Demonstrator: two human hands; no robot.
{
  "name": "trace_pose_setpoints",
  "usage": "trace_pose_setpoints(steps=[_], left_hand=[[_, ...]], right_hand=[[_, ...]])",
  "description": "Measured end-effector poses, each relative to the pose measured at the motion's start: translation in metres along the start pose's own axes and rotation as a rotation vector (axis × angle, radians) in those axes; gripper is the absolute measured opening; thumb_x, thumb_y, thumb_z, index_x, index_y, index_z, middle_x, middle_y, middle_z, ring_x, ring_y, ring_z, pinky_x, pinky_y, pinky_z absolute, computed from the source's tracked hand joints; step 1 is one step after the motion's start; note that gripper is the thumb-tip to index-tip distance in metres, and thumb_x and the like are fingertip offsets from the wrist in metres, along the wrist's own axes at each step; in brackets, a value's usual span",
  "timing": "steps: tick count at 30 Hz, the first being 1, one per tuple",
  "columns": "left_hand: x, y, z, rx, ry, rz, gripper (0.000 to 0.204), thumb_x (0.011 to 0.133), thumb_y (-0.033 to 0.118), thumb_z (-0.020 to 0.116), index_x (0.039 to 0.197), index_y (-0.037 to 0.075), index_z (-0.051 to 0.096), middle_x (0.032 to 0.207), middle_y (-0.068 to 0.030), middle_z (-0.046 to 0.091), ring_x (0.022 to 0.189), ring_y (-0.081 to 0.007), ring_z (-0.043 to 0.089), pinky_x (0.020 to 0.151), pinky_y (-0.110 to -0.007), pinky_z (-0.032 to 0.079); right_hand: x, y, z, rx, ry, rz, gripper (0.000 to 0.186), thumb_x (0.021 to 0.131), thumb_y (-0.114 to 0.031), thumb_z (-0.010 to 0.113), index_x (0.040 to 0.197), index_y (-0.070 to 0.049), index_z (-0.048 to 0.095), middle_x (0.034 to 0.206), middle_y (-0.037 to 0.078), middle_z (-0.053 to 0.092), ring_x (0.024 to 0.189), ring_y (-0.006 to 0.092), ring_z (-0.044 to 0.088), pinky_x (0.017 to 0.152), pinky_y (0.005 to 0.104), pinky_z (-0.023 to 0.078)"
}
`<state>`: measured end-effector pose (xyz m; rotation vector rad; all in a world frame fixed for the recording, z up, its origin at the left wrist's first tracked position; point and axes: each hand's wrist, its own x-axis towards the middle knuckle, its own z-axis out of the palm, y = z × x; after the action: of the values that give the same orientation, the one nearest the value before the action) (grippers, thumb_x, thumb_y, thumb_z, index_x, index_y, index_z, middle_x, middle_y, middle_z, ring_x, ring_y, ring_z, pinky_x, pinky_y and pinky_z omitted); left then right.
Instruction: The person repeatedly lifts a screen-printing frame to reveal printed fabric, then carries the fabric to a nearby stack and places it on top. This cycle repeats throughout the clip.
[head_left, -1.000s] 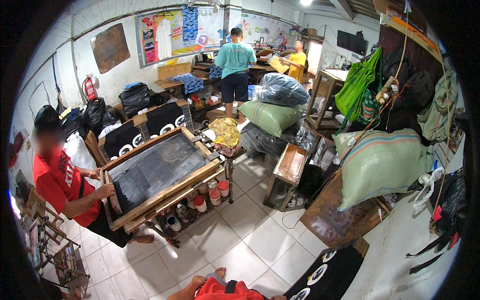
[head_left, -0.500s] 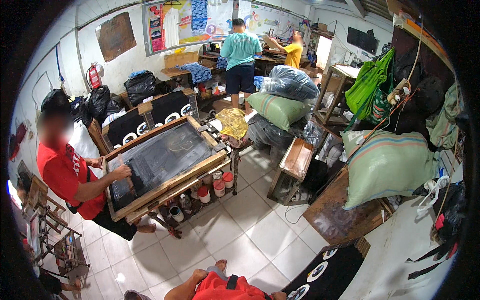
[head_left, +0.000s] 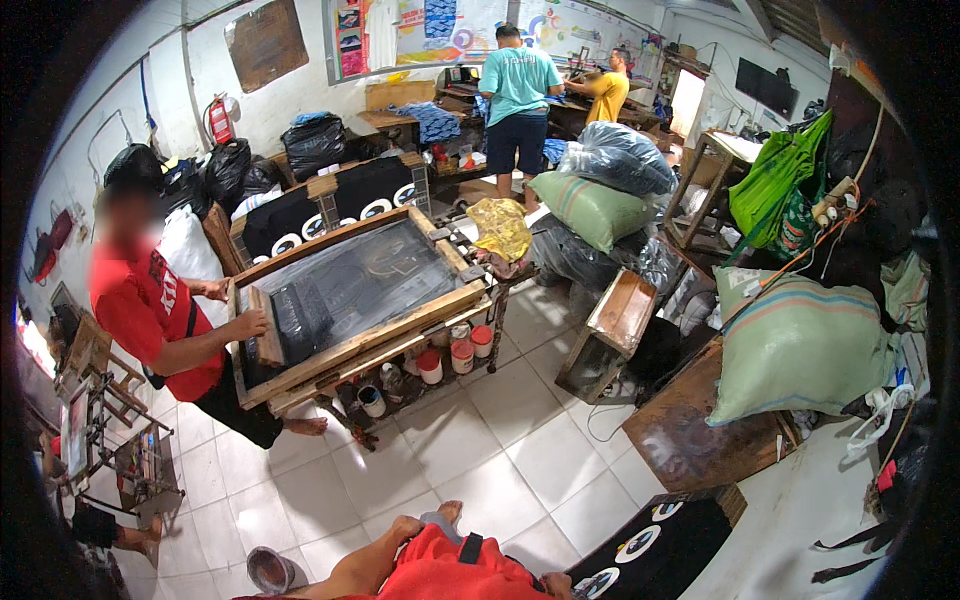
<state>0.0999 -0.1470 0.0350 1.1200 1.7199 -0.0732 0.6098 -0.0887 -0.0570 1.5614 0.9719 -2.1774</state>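
Note:
My left hand (head_left: 404, 528) rests at my knee, over grey cloth; its fingers are too small and hidden to make out. At the lower edge, my right hand (head_left: 556, 584) shows only in part, next to a board of black cloth (head_left: 655, 550) with round white prints; its fingers do not show clearly. Ahead on the left, a co-worker in a red shirt (head_left: 150, 310) grips a wooden squeegee (head_left: 264, 328) on a wood-framed printing screen (head_left: 350, 290). The screen lies tilted over a stand.
Paint tubs (head_left: 430, 366) sit under the screen. A grey bucket (head_left: 270, 570) stands on the tiles near my left. At right are a stuffed green sack (head_left: 800, 345) and a wooden box (head_left: 615, 315). Two people stand at the back; one wears a teal shirt (head_left: 515, 85).
My view has shifted, so the scene sits further right and more of the bucket shows. The co-worker's squeegee is tilted differently on the screen. My left hand stays at my knee.

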Motion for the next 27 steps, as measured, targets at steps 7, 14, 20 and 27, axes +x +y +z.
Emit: trace_pose_setpoints(steps=[7, 14, 20, 27], left_hand=[[-0.001, -0.004, 0.004, -0.078, 0.014, -0.052, 0.029, 0.080, 0.033, 0.055, 0.099, 0.014, 0.066, 0.098, -0.0077, 0.066, 0.080, -0.0205, 0.064, 0.067, -0.034, 0.051], [0.009, -0.010, 0.015, -0.467, 0.053, -0.197, 0.031, 0.078, 0.034, 0.057, 0.095, 0.010, 0.067, 0.085, -0.0070, 0.066, 0.071, -0.0183, 0.062, 0.063, -0.033, 0.051], [0.048, 0.014, -0.134, -1.466, 0.413, 0.033, 0.029, 0.089, 0.027, 0.045, 0.101, 0.004, 0.059, 0.086, -0.0068, 0.062, 0.075, -0.0189, 0.060, 0.062, -0.029, 0.047], [0.092, 0.051, -0.394, -2.262, 0.613, 0.353, 0.070, 0.082, 0.039, 0.057, 0.138, 0.008, 0.027, 0.145, -0.0163, 0.019, 0.133, -0.0317, 0.022, 0.105, -0.050, 0.018]], right_hand=[[0.042, 0.047, 0.021, -1.181, 0.737, -0.430, 0.022, 0.070, -0.033, 0.054, 0.079, -0.020, 0.069, 0.072, 0.008, 0.066, 0.066, 0.0286, 0.064, 0.060, 0.0403, 0.051], [-0.006, 0.017, 0.027, -0.735, 0.704, -0.327, 0.024, 0.071, -0.033, 0.053, 0.068, -0.014, 0.069, 0.068, 0.011, 0.064, 0.062, 0.0261, 0.063, 0.057, 0.0398, 0.049], [-0.017, 0.036, 0.018, -0.891, 0.750, -0.477, 0.022, 0.073, -0.024, 0.056, 0.068, -0.005, 0.067, 0.057, 0.008, 0.059, 0.048, 0.0192, 0.057, 0.048, 0.0344, 0.047], [-0.059, -0.026, 0.032, 0.061, 0.758, -0.018, 0.016, 0.073, -0.017, 0.058, 0.067, -0.004, 0.065, 0.055, 0.007, 0.058, 0.045, 0.0172, 0.054, 0.043, 0.0311, 0.044]])
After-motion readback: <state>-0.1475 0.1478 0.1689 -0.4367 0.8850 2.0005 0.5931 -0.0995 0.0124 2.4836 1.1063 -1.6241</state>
